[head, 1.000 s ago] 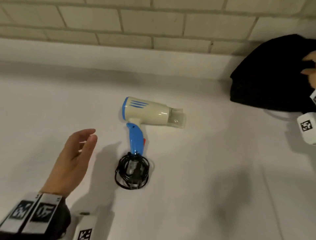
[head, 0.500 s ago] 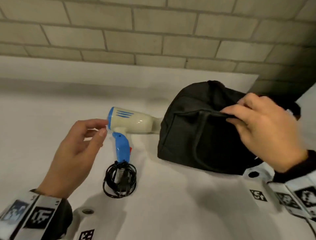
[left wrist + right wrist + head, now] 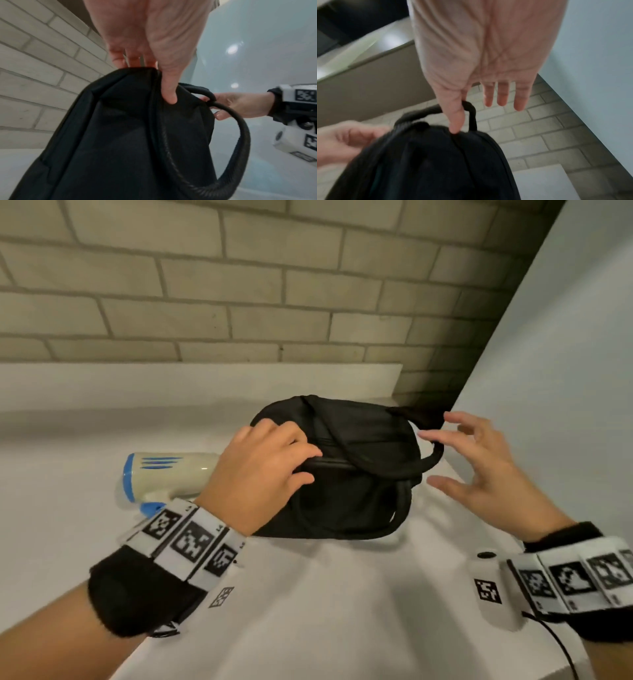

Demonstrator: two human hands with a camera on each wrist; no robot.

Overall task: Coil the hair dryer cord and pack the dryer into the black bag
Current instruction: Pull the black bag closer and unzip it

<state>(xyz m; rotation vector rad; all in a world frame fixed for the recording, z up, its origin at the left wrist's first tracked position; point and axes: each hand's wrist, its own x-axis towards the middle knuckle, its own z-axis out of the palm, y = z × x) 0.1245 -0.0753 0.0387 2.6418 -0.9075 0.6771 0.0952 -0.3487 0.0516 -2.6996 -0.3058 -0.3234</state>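
The black bag (image 3: 359, 491) stands on the white counter, right beside the hair dryer (image 3: 171, 474). The dryer is cream with a blue rear ring and lies on its side; its nozzle and coiled cord are hidden behind my left wrist. My left hand (image 3: 294, 463) grips the bag's top edge, thumb pressed by the zipper line (image 3: 169, 100) and fingers over the far side. My right hand (image 3: 432, 459) is spread at the bag's right end. Its thumb (image 3: 455, 127) touches the fabric beside the handle loop (image 3: 471, 108), and it holds nothing. The bag looks closed.
A brick wall (image 3: 239, 302) and a low white ledge (image 3: 205, 381) run behind the bag. A pale wall panel (image 3: 565, 371) closes off the right side just past my right hand. The white counter (image 3: 342, 611) stretches toward me.
My left hand moved from beside the dryer onto the bag's top and took hold. My right hand let go of the bag's top and opened at its right end. The view swung right.
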